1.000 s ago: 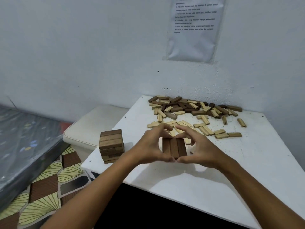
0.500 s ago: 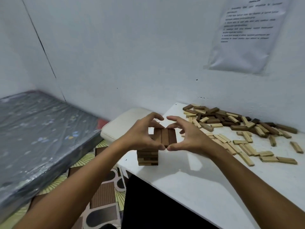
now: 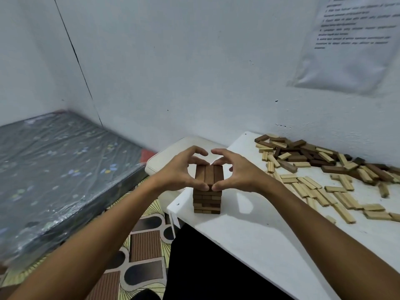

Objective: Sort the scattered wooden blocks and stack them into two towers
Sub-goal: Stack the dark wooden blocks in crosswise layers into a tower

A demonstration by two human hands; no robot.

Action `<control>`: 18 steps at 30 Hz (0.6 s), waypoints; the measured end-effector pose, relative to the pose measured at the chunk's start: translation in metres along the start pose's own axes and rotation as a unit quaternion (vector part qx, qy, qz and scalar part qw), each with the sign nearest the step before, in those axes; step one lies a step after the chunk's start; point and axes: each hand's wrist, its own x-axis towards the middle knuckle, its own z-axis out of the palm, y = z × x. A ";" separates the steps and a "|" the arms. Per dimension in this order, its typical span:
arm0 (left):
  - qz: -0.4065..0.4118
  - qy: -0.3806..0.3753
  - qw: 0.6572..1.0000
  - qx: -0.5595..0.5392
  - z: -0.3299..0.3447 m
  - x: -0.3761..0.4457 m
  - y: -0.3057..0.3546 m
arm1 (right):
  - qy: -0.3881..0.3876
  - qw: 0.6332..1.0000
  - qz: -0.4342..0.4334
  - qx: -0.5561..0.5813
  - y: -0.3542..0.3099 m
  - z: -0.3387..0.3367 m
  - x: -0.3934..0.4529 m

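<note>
Three dark blocks (image 3: 208, 174) lie side by side in a two-handed grip, left hand (image 3: 177, 172) and right hand (image 3: 236, 173) pinching their ends, atop the dark tower (image 3: 207, 201) directly beneath, near the table (image 3: 249, 234) corner. Scattered blocks (image 3: 320, 169) lie to the right.

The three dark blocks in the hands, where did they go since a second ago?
Both hands carried the three dark blocks leftward from the middle of the table and have set them on top of the dark tower near the table's corner. The left hand and right hand still pinch the set between fingers and thumbs. The scattered pile and the tower itself look unmoved.
</note>
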 end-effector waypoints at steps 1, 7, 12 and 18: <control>-0.003 -0.002 1.000 -0.001 0.000 0.000 -0.001 | -0.001 1.000 0.001 0.000 0.000 0.001 0.001; -0.007 -0.011 1.000 0.000 0.002 -0.001 -0.005 | -0.004 1.000 0.005 0.001 0.003 0.006 0.002; -0.014 -0.013 1.000 -0.009 0.004 -0.002 -0.006 | -0.005 1.000 0.006 0.002 0.003 0.008 0.002; -0.014 -0.019 1.000 -0.014 0.003 -0.003 -0.007 | -0.006 1.000 0.005 0.001 0.003 0.009 0.002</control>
